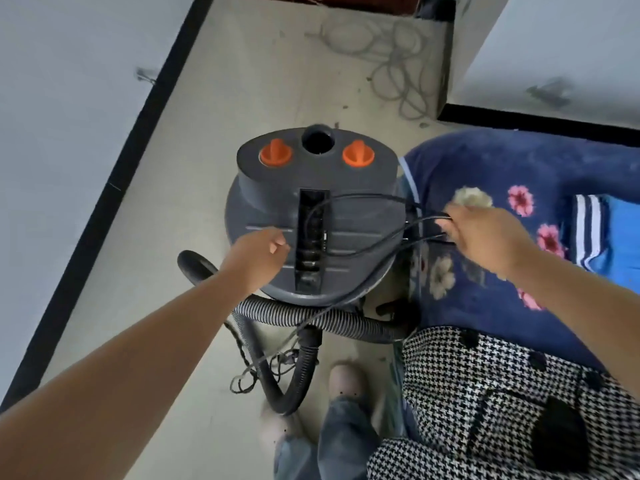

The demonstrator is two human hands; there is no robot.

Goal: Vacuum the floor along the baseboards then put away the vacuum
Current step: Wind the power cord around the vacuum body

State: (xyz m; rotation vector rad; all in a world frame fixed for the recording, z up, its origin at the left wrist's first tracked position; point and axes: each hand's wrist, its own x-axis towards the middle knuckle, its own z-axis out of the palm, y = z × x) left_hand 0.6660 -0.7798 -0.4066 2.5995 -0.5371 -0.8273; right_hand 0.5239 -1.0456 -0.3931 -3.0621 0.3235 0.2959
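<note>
Head view. The vacuum [313,216] stands upright on the floor [242,81] directly ahead of me, between the left wall's black baseboard [114,188] and a bed covered by a navy floral blanket [502,174]. Its drum touches or nearly touches the bed edge; I cannot tell which.

Orientation: the lid's long axis runs away from me. The open round port [318,139] sits at the far end, flanked by two orange knobs [275,153]. A long rectangular handle slot [311,239] runs down the lid's middle, along the same axis.

Appearance: dark grey plastic lid, round body below, ribbed panels either side of the slot. A ribbed grey hose [311,318] curves across the near side of the drum, then loops down to the floor near my shoe [346,377]. Thin black cord [363,199] lies in loops across the lid, passing through the slot.

Markings: no brand, label or writing is legible.

Grip: my left hand [256,258] rests on the lid's left side beside the slot, fingers loosely curled, holding nothing. My right hand [485,233] is at the drum's right edge, fingers curled around several strands of the cord.

A houndstooth garment [485,393] lies at lower right. More cable [398,64] is coiled on the floor at the far end.
</note>
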